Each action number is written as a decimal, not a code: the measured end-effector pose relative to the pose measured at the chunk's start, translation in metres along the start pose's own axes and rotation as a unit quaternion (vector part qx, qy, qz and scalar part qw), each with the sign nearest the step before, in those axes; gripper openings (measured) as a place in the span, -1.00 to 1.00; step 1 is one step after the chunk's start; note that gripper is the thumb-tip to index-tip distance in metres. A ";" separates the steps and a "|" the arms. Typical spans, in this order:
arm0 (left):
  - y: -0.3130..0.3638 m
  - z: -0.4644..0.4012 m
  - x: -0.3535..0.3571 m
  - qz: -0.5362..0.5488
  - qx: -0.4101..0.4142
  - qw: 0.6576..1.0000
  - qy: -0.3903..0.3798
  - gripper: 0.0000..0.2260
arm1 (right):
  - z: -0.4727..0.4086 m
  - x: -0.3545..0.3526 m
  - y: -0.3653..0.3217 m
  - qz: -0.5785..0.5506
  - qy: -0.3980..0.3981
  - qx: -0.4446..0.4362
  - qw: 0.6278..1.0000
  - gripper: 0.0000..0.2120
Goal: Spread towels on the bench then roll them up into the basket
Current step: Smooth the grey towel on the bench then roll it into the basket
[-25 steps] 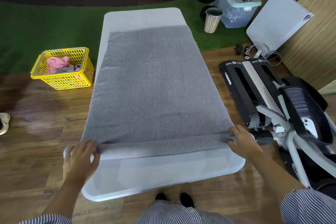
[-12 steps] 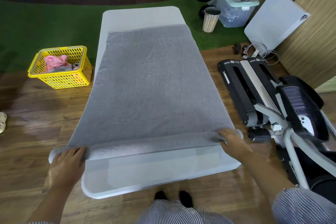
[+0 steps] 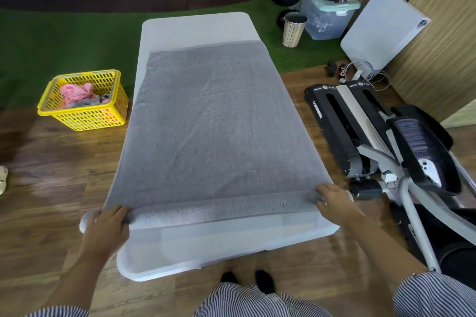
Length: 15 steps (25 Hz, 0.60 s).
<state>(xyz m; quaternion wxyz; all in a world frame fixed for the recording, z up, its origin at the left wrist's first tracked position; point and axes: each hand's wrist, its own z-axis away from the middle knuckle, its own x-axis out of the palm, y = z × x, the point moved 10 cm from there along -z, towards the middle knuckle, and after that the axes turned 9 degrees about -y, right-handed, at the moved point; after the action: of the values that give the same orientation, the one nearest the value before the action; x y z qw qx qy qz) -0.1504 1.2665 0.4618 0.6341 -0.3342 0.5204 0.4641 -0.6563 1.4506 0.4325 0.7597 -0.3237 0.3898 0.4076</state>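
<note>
A grey towel (image 3: 213,121) lies spread along the white bench (image 3: 195,27), its near end rolled into a thin tube (image 3: 221,210) across the bench. My left hand (image 3: 108,226) rests palm down on the roll's left end, which overhangs the bench edge. My right hand (image 3: 334,203) lies on the roll's right end, fingers over it. A yellow basket (image 3: 85,121) stands on the floor left of the bench with pink and grey cloth inside.
A black and grey exercise machine (image 3: 381,141) stands close to the bench's right side. A striped bin (image 3: 293,29), a clear storage box (image 3: 327,15) and a white folded table (image 3: 383,31) sit at the back right. My feet (image 3: 244,280) stand at the bench's near end.
The roll has grown slightly and moved a little forward along the bench. My left hand has shifted inward along the roll's left end; my right hand stays on the right end.
</note>
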 end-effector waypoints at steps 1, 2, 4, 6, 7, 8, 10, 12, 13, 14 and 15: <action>-0.001 0.002 -0.005 0.021 -0.018 0.999 0.015 -0.74 | 0.004 -0.007 -0.001 -0.024 0.043 -0.010 0.999 -0.69; -0.002 0.004 -0.009 0.051 -0.032 0.997 0.038 -0.78 | 0.010 -0.013 -0.004 -0.045 0.083 -0.020 0.995 -0.71; -0.002 0.009 -0.011 0.091 -0.047 0.994 0.045 -0.73 | 0.019 -0.016 -0.004 -0.071 0.120 -0.036 0.990 -0.76; 0.005 0.008 -0.005 0.077 -0.013 0.996 0.036 -0.69 | 0.021 -0.008 -0.003 -0.080 0.086 -0.041 0.992 -0.66; 0.006 0.004 0.002 0.059 0.003 0.998 0.023 -0.63 | 0.020 -0.003 -0.003 -0.075 0.060 -0.039 0.995 -0.60; 0.007 0.000 0.008 0.050 0.012 0.999 0.002 -0.56 | 0.018 0.000 -0.002 -0.061 0.044 -0.033 0.997 -0.56; 0.008 -0.009 0.014 0.052 0.009 0.998 -0.020 -0.55 | 0.015 -0.005 -0.002 -0.030 0.055 -0.021 0.998 -0.57; 0.013 -0.010 0.009 0.042 0.004 0.999 -0.020 -0.70 | 0.011 -0.013 0.000 -0.012 0.075 -0.009 0.997 -0.65; 0.019 -0.008 0.007 0.042 0.009 0.999 -0.028 -0.73 | 0.009 -0.014 0.004 -0.003 0.077 0.001 0.997 -0.70; 0.025 -0.007 0.007 0.049 0.026 0.998 -0.033 -0.68 | 0.008 -0.016 0.011 0.007 0.077 0.013 0.997 -0.74; 0.034 -0.005 0.006 0.052 0.052 0.997 -0.024 -0.64 | 0.008 -0.018 0.019 0.009 0.080 0.030 0.996 -0.76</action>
<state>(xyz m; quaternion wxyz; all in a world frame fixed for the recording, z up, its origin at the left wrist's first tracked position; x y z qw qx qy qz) -0.1836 1.2750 0.4568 0.6379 -0.2620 0.5456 0.4762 -0.6766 1.4591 0.4482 0.7316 -0.3286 0.4643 0.3758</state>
